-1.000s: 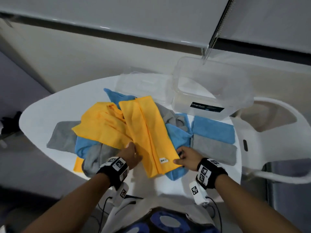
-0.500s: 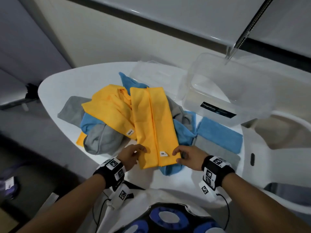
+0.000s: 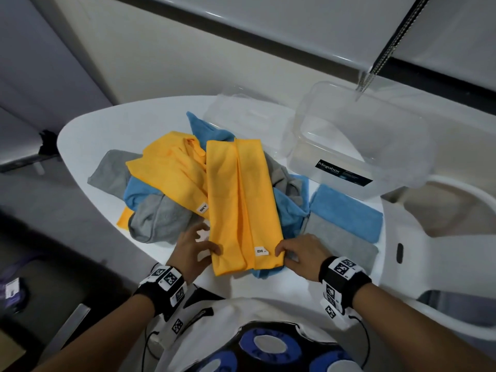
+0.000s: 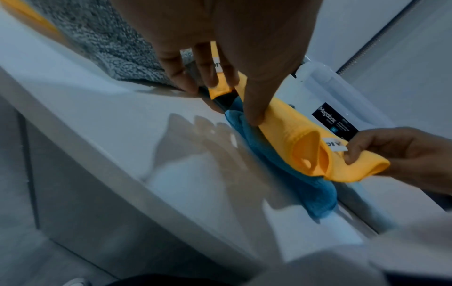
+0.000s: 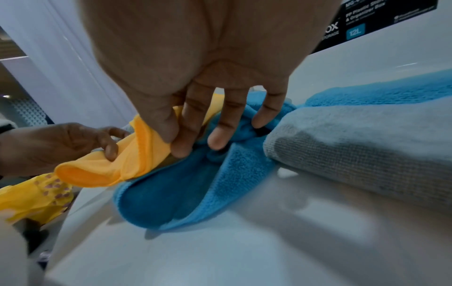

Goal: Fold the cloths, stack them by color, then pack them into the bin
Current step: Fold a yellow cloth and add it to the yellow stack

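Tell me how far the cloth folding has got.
Early. Done: one folded blue cloth and one folded grey cloth lie beside the bin. In hand: both the left hand and right hand pinch the near end of a yellow cloth. Left: the loose pile, stacking, packing the bin.

Yellow cloths (image 3: 241,200), blue cloths (image 3: 346,213) and grey cloths (image 3: 341,242) lie on a white table (image 3: 150,116) beside a clear bin (image 3: 357,146).
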Available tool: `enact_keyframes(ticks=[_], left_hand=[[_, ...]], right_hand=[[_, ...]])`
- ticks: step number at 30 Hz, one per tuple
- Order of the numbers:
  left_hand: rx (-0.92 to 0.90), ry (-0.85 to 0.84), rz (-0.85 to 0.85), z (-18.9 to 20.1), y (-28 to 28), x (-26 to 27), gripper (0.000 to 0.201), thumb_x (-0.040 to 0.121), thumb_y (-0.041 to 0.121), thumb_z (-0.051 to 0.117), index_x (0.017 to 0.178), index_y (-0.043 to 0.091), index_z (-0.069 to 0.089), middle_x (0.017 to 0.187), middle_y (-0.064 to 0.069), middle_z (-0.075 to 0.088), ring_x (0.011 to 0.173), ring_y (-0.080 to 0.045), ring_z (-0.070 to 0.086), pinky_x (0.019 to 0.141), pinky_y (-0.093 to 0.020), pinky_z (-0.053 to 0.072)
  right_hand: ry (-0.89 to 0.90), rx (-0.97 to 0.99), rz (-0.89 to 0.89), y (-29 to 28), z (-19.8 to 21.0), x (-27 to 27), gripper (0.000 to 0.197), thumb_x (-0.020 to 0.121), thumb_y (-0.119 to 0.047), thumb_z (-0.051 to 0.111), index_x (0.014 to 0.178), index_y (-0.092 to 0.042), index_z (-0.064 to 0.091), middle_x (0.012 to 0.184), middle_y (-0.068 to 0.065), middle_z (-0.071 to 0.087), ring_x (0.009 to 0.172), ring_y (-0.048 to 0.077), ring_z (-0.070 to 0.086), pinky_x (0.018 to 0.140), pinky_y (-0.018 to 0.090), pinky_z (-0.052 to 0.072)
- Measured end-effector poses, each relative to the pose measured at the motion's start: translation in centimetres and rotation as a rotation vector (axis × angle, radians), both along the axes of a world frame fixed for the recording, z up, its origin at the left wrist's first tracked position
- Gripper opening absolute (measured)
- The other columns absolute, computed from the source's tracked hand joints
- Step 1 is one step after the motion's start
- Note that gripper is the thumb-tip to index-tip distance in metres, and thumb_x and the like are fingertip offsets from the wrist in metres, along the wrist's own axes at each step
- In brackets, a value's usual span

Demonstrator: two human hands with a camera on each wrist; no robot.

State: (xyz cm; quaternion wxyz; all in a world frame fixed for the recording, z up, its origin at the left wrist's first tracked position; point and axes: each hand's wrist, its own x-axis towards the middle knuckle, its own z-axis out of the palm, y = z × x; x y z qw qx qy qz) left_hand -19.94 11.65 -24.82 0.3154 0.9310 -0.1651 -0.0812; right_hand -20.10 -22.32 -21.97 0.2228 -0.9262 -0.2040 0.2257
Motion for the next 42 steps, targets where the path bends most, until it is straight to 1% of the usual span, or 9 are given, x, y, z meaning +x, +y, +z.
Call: enact_keyframes(ticks=[8,10,12,16,23,27,31,37,42], left_hand=[[0.067,-0.180,-0.165,0.8,0.0,1.4,0.023,0.086,0.037,0.053,0.105,0.030,0.063,0.137,0.010,0.052,0.132,-0.021,0.042,0.091,-0.038,0.036],[0.009,-0.109,-0.156,0.9,0.0,2.2,0.030,0.090,0.037,0.047,0.115,0.026,0.058,0.124,0.009,0.061,0.119,-0.016,0.055,0.089,-0.035,0.042],[-0.051,-0.018,-0.142,0.8,0.1,3.0,0.028,0.092,0.035,0.045,0.116,0.023,0.054,0.105,0.004,0.066,0.097,-0.019,0.064,0.079,-0.033,0.048],[-0.050,0.202,-0.029,0.4,0.0,3.7,0.040,0.091,0.054,0.034,0.122,0.030,0.042,0.098,0.001,0.066,0.087,-0.022,0.064,0.071,-0.034,0.048],[-0.116,0.424,0.148,0.0,0.4,4.1,0.060,0.088,0.060,0.030,0.129,0.021,0.051,0.116,-0.004,0.065,0.104,-0.025,0.060,0.086,-0.036,0.046],[-0.164,0.314,0.076,0.1,0.2,4.4,0.077,0.086,0.076,0.023,0.109,0.012,0.061,0.099,-0.006,0.067,0.088,-0.021,0.060,0.078,-0.040,0.047],[-0.173,0.287,0.127,0.5,-0.7,5.4,0.062,0.082,0.067,0.033,0.102,0.016,0.064,0.090,0.002,0.066,0.079,-0.007,0.058,0.067,-0.016,0.043],[-0.213,0.296,0.252,0.0,-1.6,6.8,0.057,0.084,0.063,0.034,0.092,0.012,0.056,0.069,-0.009,0.060,0.066,-0.023,0.059,0.064,-0.040,0.048],[-0.153,0.423,0.335,-1.0,-2.1,7.6,0.032,0.101,0.039,0.038,0.107,0.013,0.054,0.083,-0.016,0.064,0.074,-0.031,0.062,0.071,-0.047,0.051]], right_hand=[[-0.227,0.184,0.033,2.0,0.8,2.1,0.018,0.087,-0.032,0.056,0.104,-0.030,0.056,0.136,-0.009,0.049,0.134,0.012,0.038,0.108,0.032,0.026],[-0.095,0.234,-0.019,2.6,1.0,3.0,0.021,0.090,-0.035,0.051,0.111,-0.033,0.051,0.121,-0.009,0.060,0.127,0.012,0.048,0.109,0.033,0.035],[0.003,0.185,-0.094,3.0,1.2,3.7,0.016,0.093,-0.040,0.050,0.107,-0.034,0.045,0.099,-0.004,0.063,0.097,0.015,0.059,0.084,0.037,0.051],[0.099,0.159,-0.178,3.0,0.8,4.5,0.011,0.101,-0.033,0.046,0.102,-0.027,0.037,0.071,-0.003,0.052,0.063,0.015,0.054,0.056,0.027,0.040],[0.215,0.187,-0.285,2.4,0.3,5.1,0.011,0.102,-0.030,0.045,0.097,-0.021,0.040,0.064,-0.008,0.043,0.055,0.000,0.042,0.053,0.017,0.034],[0.142,0.223,-0.338,3.0,-0.2,5.8,0.023,0.102,-0.029,0.047,0.080,-0.027,0.039,0.061,-0.007,0.043,0.054,0.003,0.041,0.054,0.019,0.033],[0.101,0.209,-0.386,4.0,-0.1,6.8,0.019,0.102,-0.029,0.047,0.085,-0.031,0.038,0.065,-0.012,0.042,0.061,-0.003,0.042,0.057,0.016,0.032],[0.040,0.209,-0.479,4.5,-0.1,7.9,0.034,0.100,-0.026,0.052,0.071,-0.035,0.035,0.062,-0.008,0.043,0.059,0.003,0.043,0.054,0.015,0.030],[0.082,0.298,-0.526,4.5,-0.5,8.2,0.016,0.098,-0.026,0.055,0.088,-0.015,0.053,0.064,-0.004,0.044,0.059,0.007,0.043,0.055,0.013,0.036]])
